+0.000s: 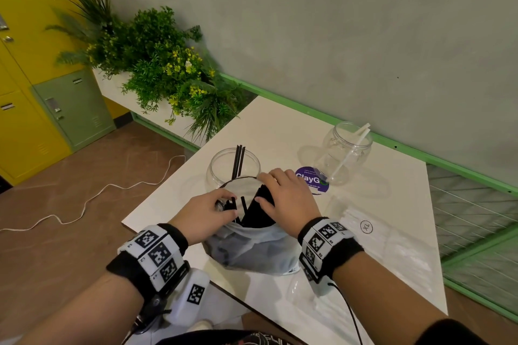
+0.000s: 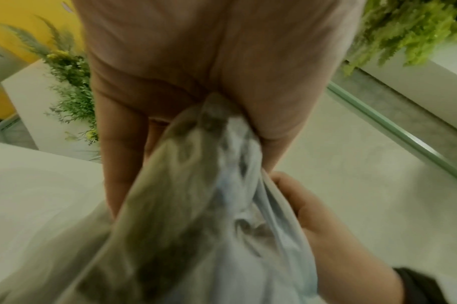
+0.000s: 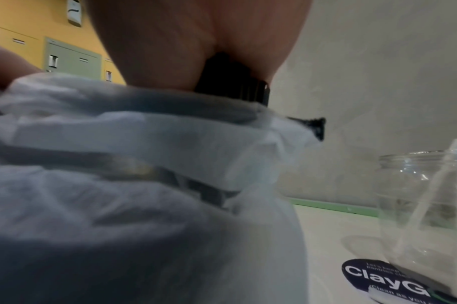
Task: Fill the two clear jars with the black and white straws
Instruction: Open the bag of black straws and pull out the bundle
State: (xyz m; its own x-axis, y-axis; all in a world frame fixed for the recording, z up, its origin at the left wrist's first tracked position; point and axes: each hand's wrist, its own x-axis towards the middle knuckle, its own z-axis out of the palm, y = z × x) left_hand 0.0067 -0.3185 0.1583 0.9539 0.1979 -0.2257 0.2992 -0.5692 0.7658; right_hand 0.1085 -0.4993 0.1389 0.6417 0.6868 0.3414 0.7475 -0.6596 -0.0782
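A thin, translucent plastic bag (image 1: 252, 249) is seen on the worktop (image 1: 392, 269) nearest the person, and everything else is placed from it. Its mouth is pinched and held open at the left rim by the left hand (image 1: 208, 211), the film being bunched between thumb and fingers in the left wrist view. Within the mouth, a thick bundle of black straws (image 1: 259, 209) is clasped by the right hand (image 1: 286, 200), with fingers curled over the top of the bundle and the thumb on its near side. The straws are judged to be very light, stiff along their length yet easily crushed or kinked, and smooth enough to slide past one another; a grip around the middle of the bundle, firm but not squeezing, is therefore advised, so that none slip out or fan apart. The bag itself is judged soft and limp, so its rim has to be held for a clean draw. The straws appear thin, straight and matt black. Just behind the bag, a wide-mouthed clear jar (image 1: 234, 168) is seen, upright, with a few black straws (image 1: 238, 161) leaning in it. Farther behind and to the right of the bag, well apart, a second clear jar (image 1: 346, 152) holds a couple of white straws (image 1: 351, 150). Both jars are judged far from filled.
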